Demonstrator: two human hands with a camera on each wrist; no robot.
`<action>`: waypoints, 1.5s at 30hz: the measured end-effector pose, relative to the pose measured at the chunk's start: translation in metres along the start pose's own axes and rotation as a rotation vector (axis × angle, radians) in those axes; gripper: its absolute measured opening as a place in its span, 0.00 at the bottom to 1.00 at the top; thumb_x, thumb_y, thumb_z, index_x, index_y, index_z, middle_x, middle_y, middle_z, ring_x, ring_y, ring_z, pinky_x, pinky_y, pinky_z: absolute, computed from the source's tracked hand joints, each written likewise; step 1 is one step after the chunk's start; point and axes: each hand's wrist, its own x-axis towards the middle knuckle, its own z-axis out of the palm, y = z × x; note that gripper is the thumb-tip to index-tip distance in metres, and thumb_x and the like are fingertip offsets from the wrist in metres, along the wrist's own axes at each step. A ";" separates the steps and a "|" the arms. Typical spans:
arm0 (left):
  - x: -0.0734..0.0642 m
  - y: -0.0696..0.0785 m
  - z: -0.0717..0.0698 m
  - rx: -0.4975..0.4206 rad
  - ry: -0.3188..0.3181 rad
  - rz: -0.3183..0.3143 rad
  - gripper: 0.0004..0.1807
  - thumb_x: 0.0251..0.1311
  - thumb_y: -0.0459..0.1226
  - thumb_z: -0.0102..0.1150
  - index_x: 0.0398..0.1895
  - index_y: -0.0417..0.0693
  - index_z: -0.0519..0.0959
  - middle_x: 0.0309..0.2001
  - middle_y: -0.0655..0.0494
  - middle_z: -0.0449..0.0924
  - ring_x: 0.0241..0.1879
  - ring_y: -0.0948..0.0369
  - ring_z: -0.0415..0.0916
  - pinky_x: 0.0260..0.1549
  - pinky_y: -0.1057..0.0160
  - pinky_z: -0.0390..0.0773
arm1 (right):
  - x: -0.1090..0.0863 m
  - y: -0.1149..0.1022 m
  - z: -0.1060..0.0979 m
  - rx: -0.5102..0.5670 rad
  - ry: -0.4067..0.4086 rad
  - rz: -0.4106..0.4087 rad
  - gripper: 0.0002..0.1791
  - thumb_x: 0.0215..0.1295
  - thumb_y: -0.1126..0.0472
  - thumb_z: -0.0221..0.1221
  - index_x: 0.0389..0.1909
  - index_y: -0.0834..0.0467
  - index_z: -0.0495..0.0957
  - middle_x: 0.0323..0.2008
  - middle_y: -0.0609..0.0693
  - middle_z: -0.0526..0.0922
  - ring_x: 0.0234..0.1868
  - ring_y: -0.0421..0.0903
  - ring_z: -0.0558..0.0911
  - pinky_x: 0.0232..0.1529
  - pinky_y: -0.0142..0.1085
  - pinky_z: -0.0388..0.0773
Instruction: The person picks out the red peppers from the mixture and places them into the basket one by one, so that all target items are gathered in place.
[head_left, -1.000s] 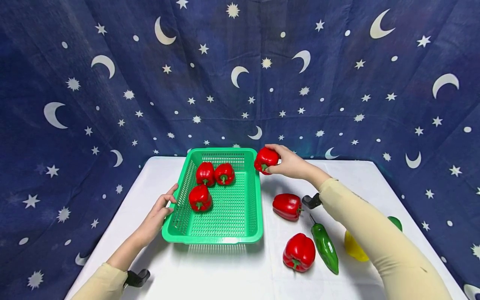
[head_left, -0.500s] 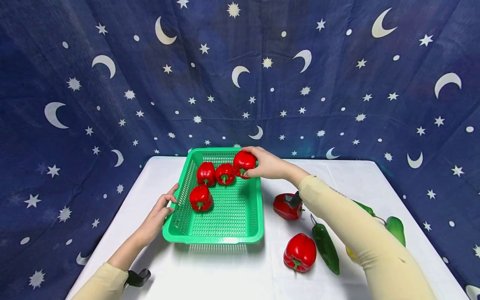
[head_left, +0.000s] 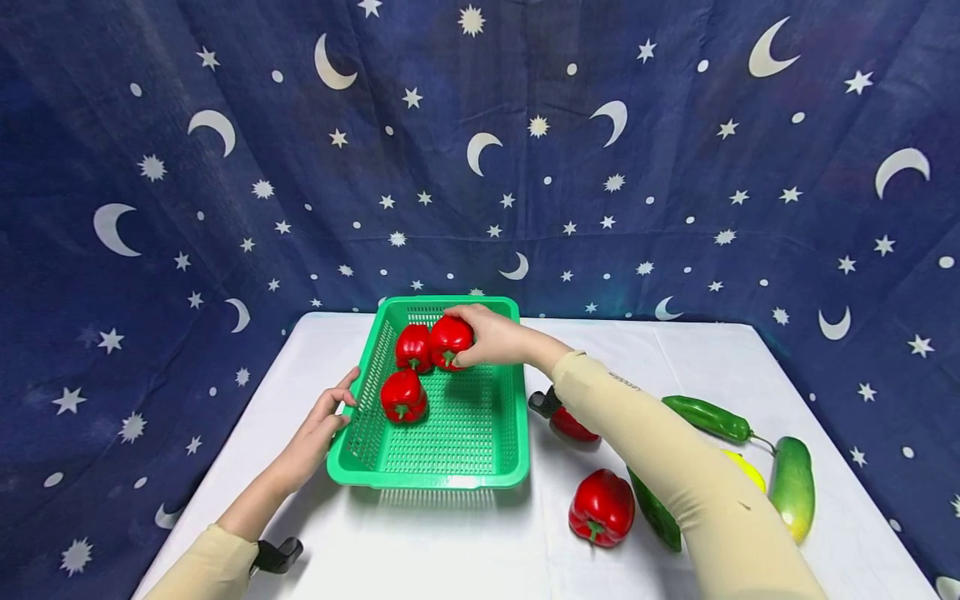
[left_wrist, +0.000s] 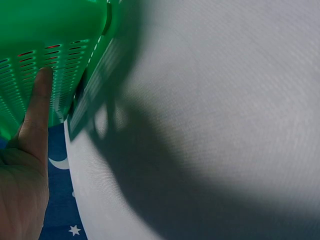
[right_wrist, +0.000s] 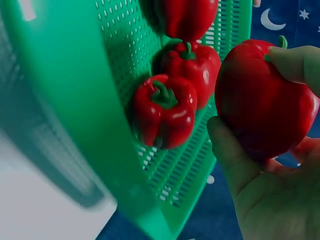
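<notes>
My right hand (head_left: 491,335) grips a red bell pepper (head_left: 450,337) over the back of a green plastic basket (head_left: 427,481). The right wrist view shows thumb and fingers around this held pepper (right_wrist: 265,102), its stem by the thumb. Beneath it in the basket are three more: one bell pepper (right_wrist: 165,115), a second bell pepper (right_wrist: 192,65) and a third bell pepper (right_wrist: 187,15). From the head, the held pepper hides one of them. My left hand (head_left: 315,433) rests against the basket's left side; in the left wrist view a straight finger (left_wrist: 39,105) touches the slotted outer wall.
Right of the basket lie a red bell pepper (head_left: 602,508), another red pepper (head_left: 575,425) partly behind my sleeve, a green chili pepper (head_left: 708,417), a second green chili (head_left: 656,512), a green cucumber-like vegetable (head_left: 792,487) and something yellow (head_left: 746,468). A starry curtain (head_left: 480,167) surrounds the white table.
My right hand has carried the bell pepper leftward from outside the basket's right rim to over the peppers inside. My left hand has stayed at the basket's left side.
</notes>
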 end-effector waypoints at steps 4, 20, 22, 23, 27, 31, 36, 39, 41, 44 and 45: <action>0.000 -0.001 0.000 0.003 -0.005 0.003 0.10 0.68 0.25 0.35 0.51 0.36 0.61 0.83 0.47 0.40 0.79 0.41 0.30 0.60 0.76 0.56 | 0.006 -0.001 0.010 -0.015 -0.031 0.015 0.46 0.56 0.58 0.69 0.77 0.56 0.61 0.66 0.55 0.69 0.57 0.47 0.72 0.51 0.38 0.75; -0.001 0.000 -0.001 0.017 -0.001 -0.013 0.10 0.69 0.25 0.35 0.51 0.36 0.61 0.83 0.49 0.40 0.80 0.43 0.31 0.59 0.77 0.55 | 0.014 -0.005 0.029 -0.080 -0.105 0.017 0.45 0.54 0.58 0.69 0.75 0.57 0.64 0.63 0.53 0.72 0.53 0.46 0.73 0.47 0.38 0.75; -0.002 0.000 -0.001 0.017 0.000 -0.013 0.10 0.69 0.25 0.35 0.51 0.36 0.61 0.83 0.49 0.40 0.80 0.43 0.30 0.59 0.77 0.55 | 0.016 -0.007 0.029 -0.084 -0.109 0.022 0.45 0.54 0.58 0.69 0.75 0.56 0.65 0.62 0.52 0.73 0.52 0.46 0.73 0.47 0.37 0.75; -0.002 0.001 -0.001 0.015 0.000 -0.012 0.10 0.69 0.25 0.35 0.51 0.36 0.61 0.83 0.48 0.40 0.79 0.43 0.30 0.59 0.77 0.55 | 0.016 -0.008 0.029 -0.084 -0.109 0.026 0.44 0.54 0.58 0.69 0.74 0.56 0.65 0.60 0.52 0.73 0.52 0.46 0.74 0.46 0.37 0.75; -0.002 0.001 0.000 0.011 -0.006 -0.007 0.10 0.69 0.25 0.34 0.51 0.36 0.61 0.83 0.48 0.40 0.79 0.42 0.30 0.59 0.76 0.55 | 0.018 -0.012 0.030 -0.099 -0.124 0.042 0.43 0.54 0.57 0.69 0.73 0.56 0.66 0.56 0.51 0.74 0.51 0.46 0.74 0.45 0.37 0.75; -0.001 0.001 0.000 0.013 -0.010 -0.007 0.10 0.69 0.25 0.34 0.51 0.36 0.61 0.83 0.48 0.40 0.79 0.42 0.31 0.59 0.76 0.56 | 0.019 -0.014 0.033 -0.143 -0.157 0.069 0.43 0.54 0.56 0.69 0.73 0.56 0.66 0.56 0.50 0.74 0.52 0.46 0.73 0.46 0.37 0.75; -0.001 0.001 0.000 0.011 -0.013 -0.011 0.10 0.70 0.25 0.34 0.52 0.36 0.61 0.83 0.49 0.39 0.79 0.42 0.30 0.59 0.76 0.56 | 0.019 -0.017 0.036 -0.169 -0.234 0.117 0.44 0.55 0.56 0.70 0.74 0.56 0.65 0.59 0.50 0.74 0.55 0.46 0.72 0.49 0.38 0.76; -0.001 0.000 0.000 0.006 -0.013 -0.010 0.10 0.69 0.25 0.35 0.52 0.36 0.61 0.83 0.49 0.39 0.79 0.42 0.30 0.59 0.76 0.56 | 0.018 -0.020 0.037 -0.188 -0.284 0.150 0.46 0.56 0.55 0.72 0.75 0.56 0.64 0.61 0.49 0.75 0.57 0.47 0.72 0.53 0.41 0.75; -0.001 -0.001 0.000 0.002 -0.012 -0.008 0.11 0.69 0.25 0.35 0.52 0.36 0.61 0.83 0.49 0.39 0.80 0.43 0.30 0.59 0.76 0.56 | 0.018 -0.022 0.038 -0.211 -0.305 0.167 0.47 0.55 0.54 0.73 0.75 0.56 0.63 0.62 0.50 0.74 0.58 0.47 0.71 0.54 0.42 0.75; -0.001 -0.002 0.000 0.002 -0.009 -0.006 0.11 0.69 0.25 0.35 0.52 0.36 0.61 0.83 0.50 0.40 0.80 0.43 0.30 0.60 0.76 0.56 | 0.019 -0.024 0.039 -0.252 -0.322 0.181 0.48 0.54 0.52 0.74 0.75 0.57 0.63 0.62 0.51 0.73 0.59 0.48 0.70 0.54 0.41 0.75; 0.000 -0.002 0.000 0.002 -0.009 -0.006 0.11 0.69 0.25 0.35 0.52 0.36 0.61 0.83 0.50 0.40 0.80 0.43 0.31 0.60 0.76 0.56 | 0.019 -0.024 0.040 -0.268 -0.326 0.185 0.48 0.54 0.52 0.74 0.74 0.58 0.63 0.62 0.51 0.72 0.59 0.47 0.70 0.54 0.40 0.75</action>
